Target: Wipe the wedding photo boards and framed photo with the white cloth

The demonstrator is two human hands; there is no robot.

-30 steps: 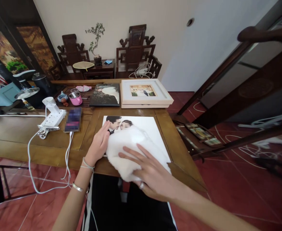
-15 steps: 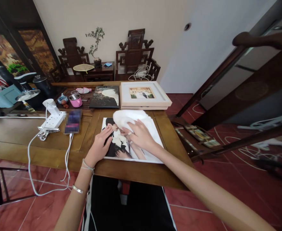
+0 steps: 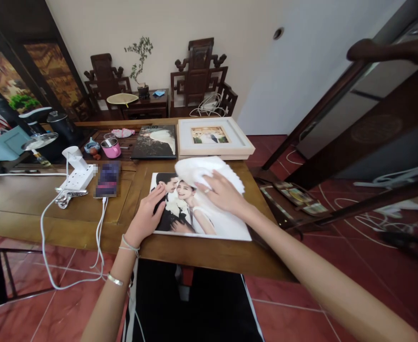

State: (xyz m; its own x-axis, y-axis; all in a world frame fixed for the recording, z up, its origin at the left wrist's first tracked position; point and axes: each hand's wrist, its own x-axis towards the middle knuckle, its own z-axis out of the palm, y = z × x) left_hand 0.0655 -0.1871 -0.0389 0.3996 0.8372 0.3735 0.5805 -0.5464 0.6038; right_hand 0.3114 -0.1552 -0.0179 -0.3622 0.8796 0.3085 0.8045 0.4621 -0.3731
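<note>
A large photo panel (image 3: pixel 201 216) of a couple in wedding clothes lies flat near the front edge of the wooden table. On its left side rests my left hand (image 3: pixel 150 210), fingers stretched over the picture, holding nothing. My right hand (image 3: pixel 223 190) presses a white cloth (image 3: pixel 209 168) against the panel's upper right part. The cloth is bunched under the fingers and hides the panel's top right corner, spreading a little past its back edge.
Behind the panel are a dark album (image 3: pixel 155 142) and a framed picture (image 3: pixel 214 137). To the left lie a phone (image 3: pixel 108 179), a power strip (image 3: pixel 77 178), a pink cup (image 3: pixel 111 148) and white cables. A wooden rack (image 3: pixel 319 109) stands on the right.
My right hand has moved right with the white cloth, uncovering the faces in the photo. My left hand keeps its place on the panel.
</note>
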